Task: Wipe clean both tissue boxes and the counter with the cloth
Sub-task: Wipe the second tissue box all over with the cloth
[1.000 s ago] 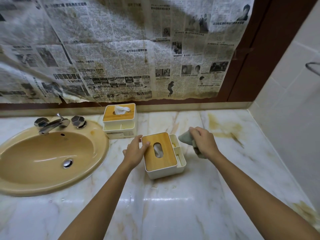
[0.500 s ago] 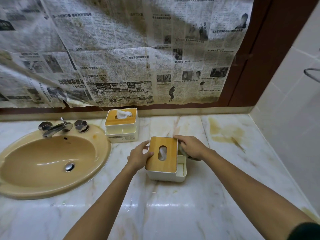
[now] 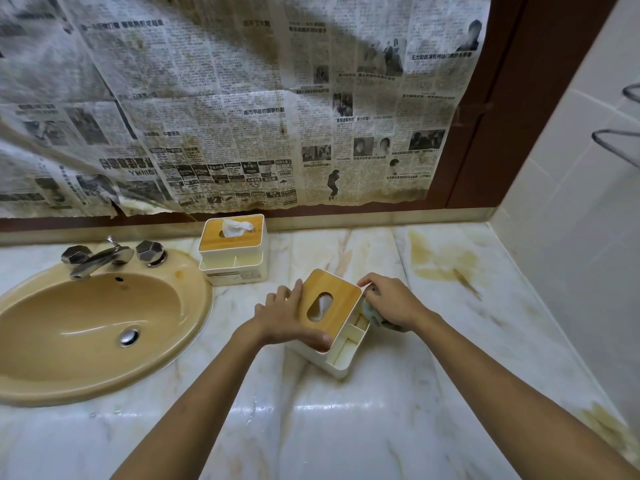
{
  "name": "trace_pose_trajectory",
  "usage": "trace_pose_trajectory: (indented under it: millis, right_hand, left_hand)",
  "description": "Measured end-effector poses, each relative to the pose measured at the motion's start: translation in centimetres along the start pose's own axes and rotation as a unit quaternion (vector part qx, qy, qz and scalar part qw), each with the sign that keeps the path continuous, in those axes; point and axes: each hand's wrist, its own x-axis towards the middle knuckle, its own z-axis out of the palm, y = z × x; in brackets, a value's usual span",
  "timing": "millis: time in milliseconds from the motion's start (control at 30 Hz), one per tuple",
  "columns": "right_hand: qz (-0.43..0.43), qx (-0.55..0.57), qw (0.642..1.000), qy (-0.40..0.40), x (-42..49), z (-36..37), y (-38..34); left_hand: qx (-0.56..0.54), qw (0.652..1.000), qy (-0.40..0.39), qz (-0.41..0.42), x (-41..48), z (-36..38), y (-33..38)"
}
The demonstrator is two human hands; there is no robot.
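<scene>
We judge the job barely begun. Our right hand (image 3: 391,303), fingers (image 3: 367,284) clenched round the grey-green cloth (image 3: 372,315), works the 3 o'clock side of the near tissue box (image 3: 346,299), mid-counter (image 3: 346,427). Our left hand (image 3: 287,320) grasps its 9 o'clock side, thumb over the lid edge. The far tissue box (image 3: 235,271) at 11 o'clock awaits its turn, we guess, and yellow-brown stains (image 3: 443,261) mark the counter at 2 o'clock. Both boxes are smooth white plastic, rectangular, with wood-grain lids and oval slots; the counter is glossy veined marble.
</scene>
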Motion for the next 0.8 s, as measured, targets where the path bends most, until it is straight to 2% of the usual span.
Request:
trace_pose_trajectory:
  millis: [133,333,533,733,800]
  right_hand:
    - [-0.003,-0.007,1.000,0.017,-0.3,0.6,0.2]
    - [0.023,0.042,0.999,0.008,-1.1,0.1,0.3]
    - [0.035,0.070,0.997,-0.001,-2.8,0.1,0.4]
    - [0.044,0.091,0.995,-0.013,-4.2,0.5,0.9]
    - [0.052,0.093,0.994,-0.003,-4.4,0.6,1.2]
  left_hand:
    - [0.043,0.998,0.035,0.019,-0.7,1.8,0.3]
    - [-0.045,0.995,0.077,0.054,-0.4,1.0,-0.6]
    - [-0.029,0.993,0.104,-0.038,-0.3,-0.4,-2.8]
    - [-0.082,0.995,0.058,-0.016,-0.3,-0.9,-3.3]
    - [-0.098,0.991,0.091,-0.005,-0.1,-0.9,-2.7]
